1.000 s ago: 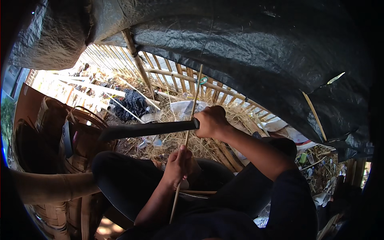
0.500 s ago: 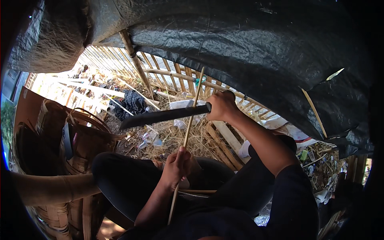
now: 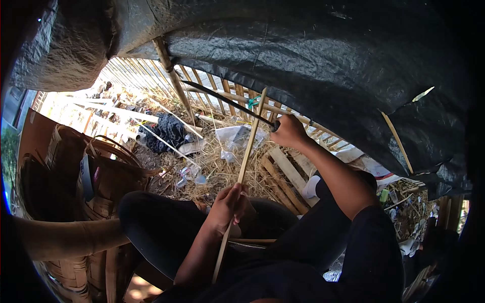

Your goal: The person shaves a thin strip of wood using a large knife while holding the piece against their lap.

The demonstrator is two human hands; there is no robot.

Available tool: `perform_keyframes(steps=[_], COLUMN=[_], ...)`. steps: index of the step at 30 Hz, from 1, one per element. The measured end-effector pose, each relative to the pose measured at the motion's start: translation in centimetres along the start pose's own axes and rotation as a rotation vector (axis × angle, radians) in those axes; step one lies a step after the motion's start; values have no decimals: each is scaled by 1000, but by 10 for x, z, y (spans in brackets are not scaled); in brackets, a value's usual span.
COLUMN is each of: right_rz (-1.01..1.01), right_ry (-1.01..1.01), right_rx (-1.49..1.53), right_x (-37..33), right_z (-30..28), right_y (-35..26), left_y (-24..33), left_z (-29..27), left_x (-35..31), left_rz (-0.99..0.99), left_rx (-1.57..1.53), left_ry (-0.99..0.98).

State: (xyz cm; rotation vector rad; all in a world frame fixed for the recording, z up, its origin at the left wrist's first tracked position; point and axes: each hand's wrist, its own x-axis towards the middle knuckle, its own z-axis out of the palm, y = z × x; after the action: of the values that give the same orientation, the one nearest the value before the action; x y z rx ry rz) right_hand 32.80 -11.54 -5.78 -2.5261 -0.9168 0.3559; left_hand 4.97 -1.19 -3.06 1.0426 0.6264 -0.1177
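Strip point(image 3: 247, 154): pale, slender, flat-looking, central, slanting near to far.
Knife point(image 3: 222, 98): long dark blade crossing strip's far part; contact unclear.
Left hand point(image 3: 227, 206): grip closed round strip's near half.
Right hand point(image 3: 291, 132): grip closed on knife handle.
Basket point(image 3: 116, 177): left, woven; contents too dark to tell.

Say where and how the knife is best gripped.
Probably by the handle, coming from the right: the right hand already closes around that end, while the long, thin blade extends up and left, away from the fingers.
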Motion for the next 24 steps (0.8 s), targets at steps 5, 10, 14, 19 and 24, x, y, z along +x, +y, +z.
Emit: perform_keyframes(steps=[5, 10, 14, 19, 24], right_rz=[-21, -92, -201, -85, -255], right_ry=[-28, -125, -45, -141, -33], right_rx=[141, 319, 414, 475, 203], right_x=[-13, -22, -29, -47, -81], right_z=[13, 32, 32, 17, 6], right_y=[3, 19, 16, 9, -37], left_y=[-3, -1, -1, 4, 3], left_z=[-5, -16, -25, -10, 8], left_x=[16, 36, 38, 37, 20], left_rz=[7, -48, 72, 57, 51], left_rx=[-177, -177, -145, -374, -336], left_ry=[-38, -29, -56, -149, -165])
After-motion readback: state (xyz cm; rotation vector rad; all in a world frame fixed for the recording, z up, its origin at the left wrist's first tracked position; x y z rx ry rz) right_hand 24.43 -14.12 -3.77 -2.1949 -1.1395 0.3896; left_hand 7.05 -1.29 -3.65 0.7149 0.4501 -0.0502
